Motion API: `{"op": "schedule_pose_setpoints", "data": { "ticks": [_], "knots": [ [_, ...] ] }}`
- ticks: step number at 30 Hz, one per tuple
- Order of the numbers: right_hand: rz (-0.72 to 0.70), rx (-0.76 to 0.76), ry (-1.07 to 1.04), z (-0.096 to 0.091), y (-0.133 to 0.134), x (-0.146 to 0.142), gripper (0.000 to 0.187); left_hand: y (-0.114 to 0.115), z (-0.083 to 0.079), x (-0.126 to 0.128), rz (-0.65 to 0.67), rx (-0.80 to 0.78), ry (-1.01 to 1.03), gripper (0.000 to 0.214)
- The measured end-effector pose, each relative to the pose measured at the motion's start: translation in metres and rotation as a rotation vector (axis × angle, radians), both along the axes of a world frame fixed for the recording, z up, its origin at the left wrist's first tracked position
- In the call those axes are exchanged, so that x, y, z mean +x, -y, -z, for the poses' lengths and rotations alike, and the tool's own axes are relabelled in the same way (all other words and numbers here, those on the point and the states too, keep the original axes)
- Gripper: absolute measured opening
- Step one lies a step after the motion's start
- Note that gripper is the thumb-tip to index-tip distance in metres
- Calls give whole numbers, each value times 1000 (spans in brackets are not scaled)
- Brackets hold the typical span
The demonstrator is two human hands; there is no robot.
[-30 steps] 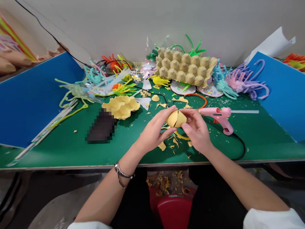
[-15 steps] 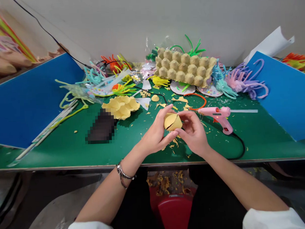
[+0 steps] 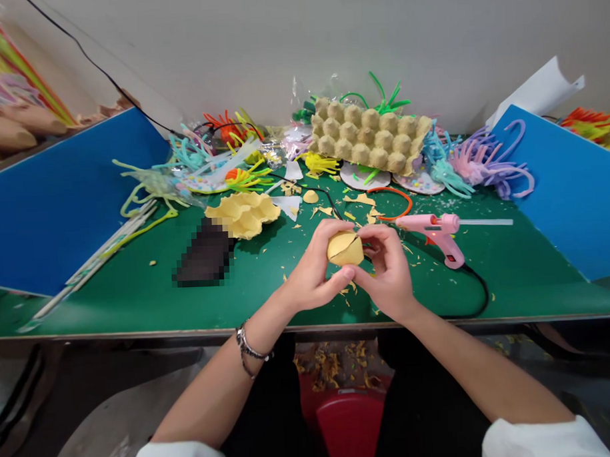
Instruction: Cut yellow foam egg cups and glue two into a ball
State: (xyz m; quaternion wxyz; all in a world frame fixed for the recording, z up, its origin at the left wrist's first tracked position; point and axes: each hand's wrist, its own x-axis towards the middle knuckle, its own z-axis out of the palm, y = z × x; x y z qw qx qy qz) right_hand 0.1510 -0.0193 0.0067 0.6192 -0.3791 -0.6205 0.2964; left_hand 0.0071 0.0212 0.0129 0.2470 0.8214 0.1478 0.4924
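Between my two hands is a rounded yellow egg-carton cup piece (image 3: pixel 343 248), with a dark split running slantwise across its front. My left hand (image 3: pixel 314 268) curls round its left side, thumb along the bottom edge. On the other side my right hand (image 3: pixel 389 265) pinches it at the right with thumb and fingertips. Some fingertips are hidden behind the piece. A pink glue gun (image 3: pixel 432 231) with a clear glue stick lies just right of my right hand. Left of my hands, a torn yellow egg-carton section (image 3: pixel 247 214) rests on the green table (image 3: pixel 121 288).
Yellow scraps are scattered around my hands. A beige egg tray (image 3: pixel 372 133) leans over craft pieces at the back. Bundles of purple and pink pipe cleaners (image 3: pixel 487 159) stand right. Blue panels (image 3: pixel 64 203) edge both sides. Plastic-wrapped sticks (image 3: pixel 93 262) lie left; a blurred dark object (image 3: pixel 206 258) lies nearer.
The yellow cup piece has turned slightly in my hands, and its split now sits higher, toward the upper right. My fingers have shifted their hold on it.
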Motion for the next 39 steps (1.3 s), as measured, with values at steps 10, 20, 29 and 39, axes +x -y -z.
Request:
{"op": "schedule_pose_setpoints", "data": {
  "ticks": [10, 20, 29, 39],
  "knots": [
    [43, 70, 46, 2, 4, -5, 41, 3, 2, 5, 54, -85, 96, 46],
    [-153, 30, 106, -8, 2, 7, 37, 0, -2, -3, -40, -54, 136, 43],
    [219, -155, 1048, -4, -21, 39, 17, -5, -8, -16, -113, -44, 37, 34],
    [374, -233, 1383, 1, -24, 29, 26, 2, -5, -32, -64, -270, -96, 43]
  ]
}}
